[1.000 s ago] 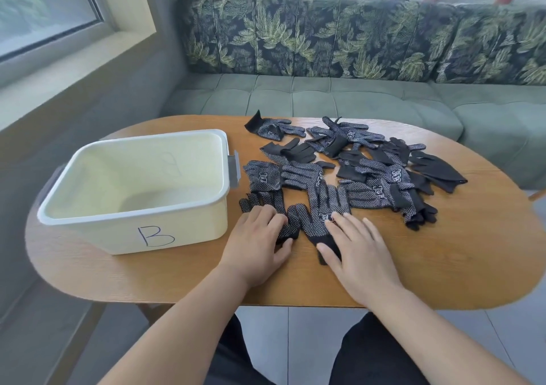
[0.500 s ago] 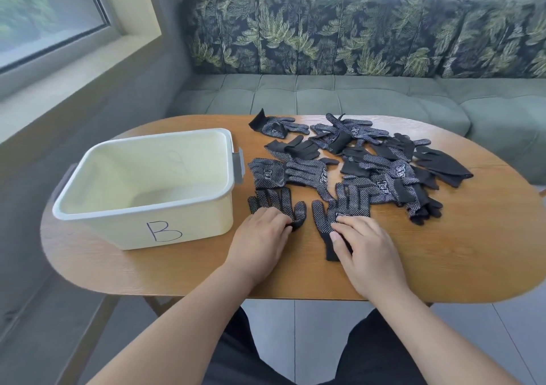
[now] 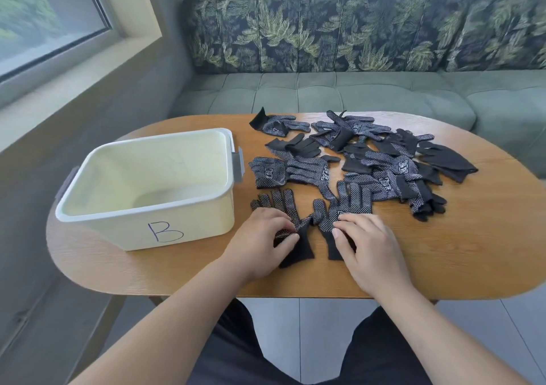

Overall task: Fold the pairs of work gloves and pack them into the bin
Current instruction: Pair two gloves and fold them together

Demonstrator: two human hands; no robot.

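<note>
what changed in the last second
Both hands lay flat on the two nearest gloves; now the left hand pinches and bunches the left glove, and the right hand grips the right glove near its cuff. The bin stays empty, the pile unmoved.

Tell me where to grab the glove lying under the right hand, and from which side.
Grip the right glove by its cuff, coming from the near side. It lies flat, fingers pointing away against the pile, so the cuff is its free end, where the right hand is.
</note>
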